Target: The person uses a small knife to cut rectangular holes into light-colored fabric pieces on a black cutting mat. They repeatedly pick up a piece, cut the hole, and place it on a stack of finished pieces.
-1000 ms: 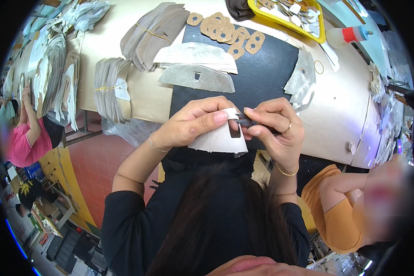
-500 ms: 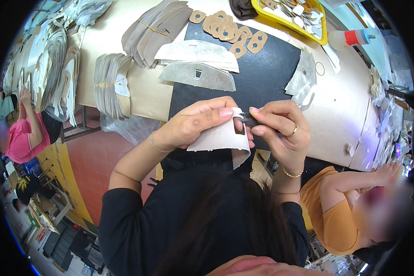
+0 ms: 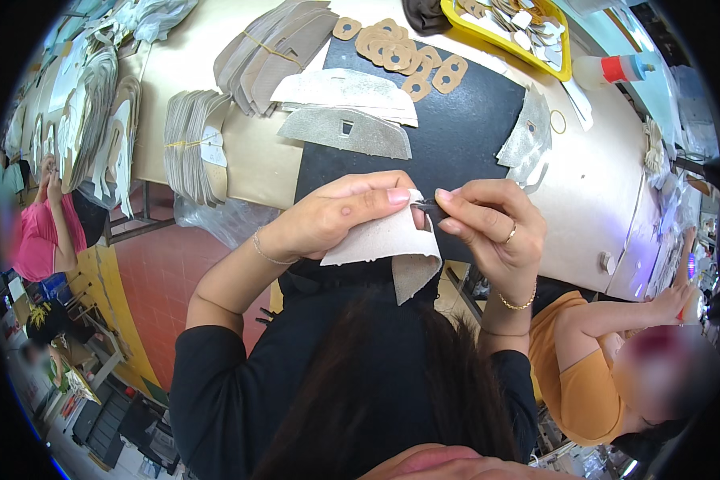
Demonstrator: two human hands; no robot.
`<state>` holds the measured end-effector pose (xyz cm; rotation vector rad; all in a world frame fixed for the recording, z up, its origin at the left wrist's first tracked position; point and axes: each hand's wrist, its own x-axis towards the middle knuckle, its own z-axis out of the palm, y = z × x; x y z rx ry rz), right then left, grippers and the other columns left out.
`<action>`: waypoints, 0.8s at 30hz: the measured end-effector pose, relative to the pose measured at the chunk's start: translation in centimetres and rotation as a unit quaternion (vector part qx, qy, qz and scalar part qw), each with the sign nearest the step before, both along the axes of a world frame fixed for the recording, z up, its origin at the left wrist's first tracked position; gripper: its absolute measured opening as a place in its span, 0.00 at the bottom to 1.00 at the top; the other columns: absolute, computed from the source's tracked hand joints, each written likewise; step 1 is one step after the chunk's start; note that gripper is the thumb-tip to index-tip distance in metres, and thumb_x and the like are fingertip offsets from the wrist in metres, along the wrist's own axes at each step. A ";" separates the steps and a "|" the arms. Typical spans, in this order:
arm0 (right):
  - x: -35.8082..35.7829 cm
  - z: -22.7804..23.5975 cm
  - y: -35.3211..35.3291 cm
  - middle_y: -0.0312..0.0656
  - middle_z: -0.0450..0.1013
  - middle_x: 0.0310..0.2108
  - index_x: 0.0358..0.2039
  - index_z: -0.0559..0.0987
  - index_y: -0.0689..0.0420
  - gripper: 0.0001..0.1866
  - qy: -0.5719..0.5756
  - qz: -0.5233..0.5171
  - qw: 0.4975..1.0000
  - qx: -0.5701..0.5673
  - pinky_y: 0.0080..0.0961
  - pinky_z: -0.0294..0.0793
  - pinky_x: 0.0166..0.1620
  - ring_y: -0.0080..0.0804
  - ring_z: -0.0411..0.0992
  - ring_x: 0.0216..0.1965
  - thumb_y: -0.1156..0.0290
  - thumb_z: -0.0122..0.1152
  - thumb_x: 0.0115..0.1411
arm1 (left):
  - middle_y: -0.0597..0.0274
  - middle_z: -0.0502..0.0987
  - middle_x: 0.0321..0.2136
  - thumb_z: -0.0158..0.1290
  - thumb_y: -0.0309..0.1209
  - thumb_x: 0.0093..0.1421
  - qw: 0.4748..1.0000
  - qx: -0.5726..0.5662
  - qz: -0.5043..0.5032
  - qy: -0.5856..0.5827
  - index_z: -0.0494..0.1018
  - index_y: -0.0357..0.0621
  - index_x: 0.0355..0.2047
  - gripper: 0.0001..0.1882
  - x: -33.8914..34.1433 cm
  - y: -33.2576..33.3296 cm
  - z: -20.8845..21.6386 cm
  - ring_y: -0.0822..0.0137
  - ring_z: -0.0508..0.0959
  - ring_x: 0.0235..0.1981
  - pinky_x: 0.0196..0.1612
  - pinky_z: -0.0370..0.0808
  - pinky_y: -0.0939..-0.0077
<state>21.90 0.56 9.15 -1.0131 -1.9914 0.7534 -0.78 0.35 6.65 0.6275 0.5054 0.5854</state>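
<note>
My left hand [image 3: 340, 214] pinches the upper edge of a pale, leather-like cut piece [image 3: 372, 242], with its thumb on top. The piece has a cut-out near its right side, and its lower right end curls down. My right hand [image 3: 498, 228] grips a small black tool [image 3: 432, 210] between thumb and fingers; its thin tip meets the piece beside the cut-out. The tool's exact kind is too small to tell. Beyond my hands, a grey curved piece with a slot [image 3: 348, 134] and white curved pieces [image 3: 344, 92] lie partly over a black mat [image 3: 448, 136].
Tan oval rings [image 3: 396, 54] lie at the mat's far end. Banded stacks [image 3: 196, 148] of cut pieces stand left. A yellow tray [image 3: 566, 48] of scraps and a bottle with a red band [image 3: 614, 69] are far right. A person in orange [image 3: 588, 368] sits close on my right.
My right hand and the black tool have shifted slightly right. The curled lower end of the pale piece hangs a little lower and further left.
</note>
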 end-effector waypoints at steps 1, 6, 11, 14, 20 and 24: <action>0.0 0.0 0.1 0.36 0.76 0.31 0.39 0.87 0.53 0.17 -0.002 0.003 1.000 0.005 0.22 0.74 0.29 0.26 0.75 0.28 0.76 0.74 0.46 | 0.66 0.76 0.37 0.43 0.40 0.73 1.000 0.003 -0.002 0.008 0.74 0.40 0.41 0.16 0.0 0.0 0.0 0.78 0.73 0.38 0.44 0.70 0.83; 0.1 0.2 0.2 0.36 0.77 0.31 0.39 0.87 0.53 0.17 -0.023 0.010 1.000 0.010 0.23 0.75 0.29 0.28 0.76 0.28 0.76 0.74 0.46 | 0.65 0.77 0.37 0.44 0.40 0.73 0.999 0.018 -0.009 0.029 0.74 0.40 0.40 0.17 -0.3 0.4 0.4 0.78 0.74 0.39 0.45 0.70 0.82; 0.2 0.4 0.5 0.36 0.77 0.31 0.39 0.86 0.53 0.16 -0.043 0.025 0.998 0.032 0.24 0.74 0.29 0.30 0.76 0.28 0.74 0.74 0.46 | 0.64 0.78 0.37 0.44 0.41 0.73 0.997 0.017 -0.026 0.064 0.74 0.39 0.40 0.17 -0.8 0.7 0.8 0.77 0.75 0.39 0.45 0.71 0.82; 0.1 0.4 0.5 0.36 0.77 0.30 0.39 0.86 0.52 0.16 -0.044 0.026 0.998 0.035 0.24 0.74 0.29 0.29 0.76 0.28 0.74 0.74 0.46 | 0.64 0.78 0.37 0.44 0.40 0.73 0.997 0.018 -0.032 0.067 0.75 0.40 0.41 0.17 -0.9 0.8 0.9 0.77 0.75 0.38 0.44 0.71 0.82; 0.0 0.6 0.7 0.36 0.77 0.30 0.39 0.86 0.52 0.16 -0.048 0.036 0.998 0.035 0.24 0.74 0.29 0.30 0.76 0.28 0.74 0.74 0.47 | 0.65 0.78 0.36 0.44 0.40 0.73 0.996 0.023 -0.045 0.077 0.76 0.40 0.41 0.17 -1.0 0.9 0.8 0.77 0.75 0.37 0.44 0.71 0.83; 0.0 0.6 0.6 0.37 0.77 0.30 0.39 0.86 0.53 0.16 -0.047 0.038 0.998 0.022 0.25 0.74 0.29 0.30 0.76 0.27 0.74 0.74 0.47 | 0.65 0.78 0.36 0.44 0.40 0.73 0.997 0.020 -0.043 0.065 0.76 0.40 0.40 0.17 -0.9 0.9 0.7 0.77 0.75 0.37 0.44 0.71 0.83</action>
